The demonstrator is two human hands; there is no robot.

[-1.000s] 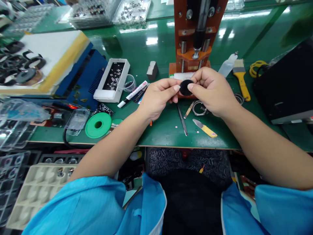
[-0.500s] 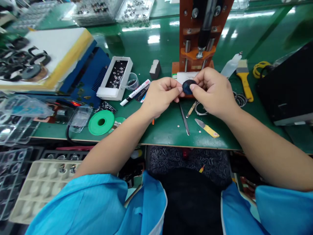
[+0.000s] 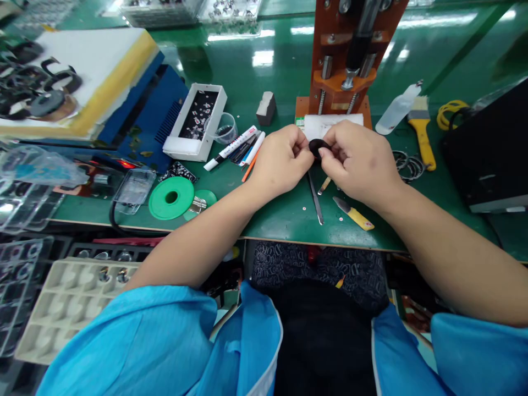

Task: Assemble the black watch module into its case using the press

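Between my two hands is a small dark round disc (image 3: 318,147), held up in front of the orange press. My left hand (image 3: 284,159) pinches its left edge with thumb and fingertips. On the other side, my right hand (image 3: 358,157) grips the disc between thumb and curled fingers, which cover part of it. Just below lie tweezers (image 3: 315,199) and a yellow-handled knife (image 3: 353,213) on the green bench. A white pad (image 3: 330,122) rests at the foot of the press (image 3: 344,77), right behind my fingers.
Left of my hands are pens (image 3: 233,146), a clear cup (image 3: 225,129), a white box of small parts (image 3: 177,144) and a green spool (image 3: 157,204). To the right stand a squeeze bottle (image 3: 396,113), a yellow brush (image 3: 421,137) and a black case (image 3: 490,154).
The disc has tipped from showing its broad dark face to a thinner, more edge-on look. Both hands have turned slightly with it, and the camera view has shifted a little.
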